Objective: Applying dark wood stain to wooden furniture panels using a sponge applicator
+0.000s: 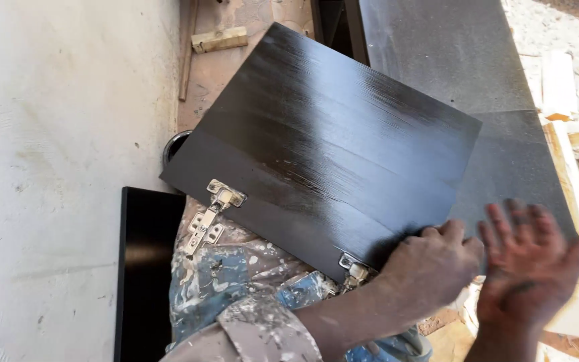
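dark cabinet door [330, 147] tilted, hinged edge down-left

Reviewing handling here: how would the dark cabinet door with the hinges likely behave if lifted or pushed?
The dark door panel looks flat and rigid, so it probably stays stiff, not floppy. Its face shines as if freshly coated, so it may be slick or smudge. The left hand grips only one corner near a hinge, so it could pivot.

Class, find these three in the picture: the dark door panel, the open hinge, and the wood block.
Door panel [330, 141], head view, middle of its face.
Hinge [212, 216], head view, metal arm.
Wood block [219, 39], head view, top face.
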